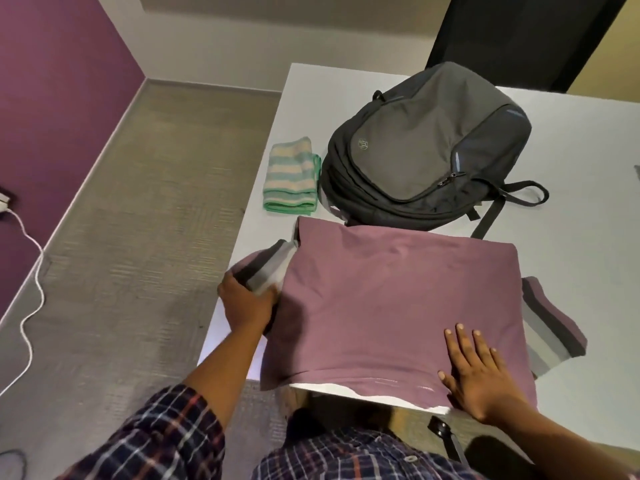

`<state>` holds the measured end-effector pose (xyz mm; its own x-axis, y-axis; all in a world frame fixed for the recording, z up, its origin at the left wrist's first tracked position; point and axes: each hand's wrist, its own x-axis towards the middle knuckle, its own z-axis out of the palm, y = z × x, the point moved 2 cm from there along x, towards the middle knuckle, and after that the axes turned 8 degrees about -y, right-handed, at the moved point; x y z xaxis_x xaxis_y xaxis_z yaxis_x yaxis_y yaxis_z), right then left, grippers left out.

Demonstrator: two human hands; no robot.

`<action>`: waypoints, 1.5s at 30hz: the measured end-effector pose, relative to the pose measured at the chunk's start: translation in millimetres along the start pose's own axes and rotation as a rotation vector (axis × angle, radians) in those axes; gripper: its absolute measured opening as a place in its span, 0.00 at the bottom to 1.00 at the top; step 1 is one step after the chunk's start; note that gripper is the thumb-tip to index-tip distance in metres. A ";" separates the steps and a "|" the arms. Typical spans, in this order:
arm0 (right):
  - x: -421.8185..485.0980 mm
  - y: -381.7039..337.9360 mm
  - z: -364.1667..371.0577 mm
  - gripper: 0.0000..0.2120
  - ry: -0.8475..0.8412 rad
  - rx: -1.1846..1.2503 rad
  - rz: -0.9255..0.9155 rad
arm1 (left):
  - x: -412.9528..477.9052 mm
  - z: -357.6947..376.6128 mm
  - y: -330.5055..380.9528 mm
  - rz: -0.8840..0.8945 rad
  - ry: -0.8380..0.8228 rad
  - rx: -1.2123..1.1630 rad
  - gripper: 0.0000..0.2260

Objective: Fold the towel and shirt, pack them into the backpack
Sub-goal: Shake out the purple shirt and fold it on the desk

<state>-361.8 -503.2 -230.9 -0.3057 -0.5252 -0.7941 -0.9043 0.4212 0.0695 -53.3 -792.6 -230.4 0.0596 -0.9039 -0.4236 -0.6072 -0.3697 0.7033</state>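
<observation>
At the table's (571, 140) near edge, left hand (247, 301) grips the shirt's (388, 299) sleeve (265, 268) to fold inward; right hand (479, 372) lies open, pinning the cloth.

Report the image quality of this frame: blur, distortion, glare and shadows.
Head view: wide-angle bending curves the table edges and floor lines; the left hand and the striped sleeve it grips are motion-smeared, while the right hand, flat on the purple shirt, is sharper; the folded towel and backpack look soft; the near table edge glares white; shadows are soft.
</observation>
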 end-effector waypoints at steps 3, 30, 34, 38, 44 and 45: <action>1.0 -2.9 0.4 0.36 -0.008 -0.005 0.020 | 15.8 3.2 0.6 -0.247 -0.041 -0.298 0.33; -3.3 -95.4 -126.1 0.16 0.202 1.609 -0.347 | -124.2 41.5 32.1 0.235 -0.483 0.406 0.53; -2.0 -74.9 -123.6 0.18 0.223 1.614 -0.275 | -134.1 54.3 21.7 0.252 -0.567 0.574 0.44; 3.5 -56.2 -121.0 0.10 0.233 1.665 -0.241 | -149.4 72.1 28.7 0.445 -0.489 0.760 0.42; -0.8 -9.3 -133.8 0.10 0.275 1.764 -0.156 | -180.0 87.9 73.0 0.731 -0.509 0.639 0.22; -1.2 1.7 -136.6 0.10 0.280 1.786 -0.151 | -185.4 92.0 81.6 0.765 -0.517 0.609 0.20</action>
<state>-403.7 -602.8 -147.3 -0.4662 -0.6455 -0.6049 0.3886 0.4649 -0.7955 -186.8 -635.3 -146.9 -0.7499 -0.5974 -0.2842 -0.6394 0.5441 0.5432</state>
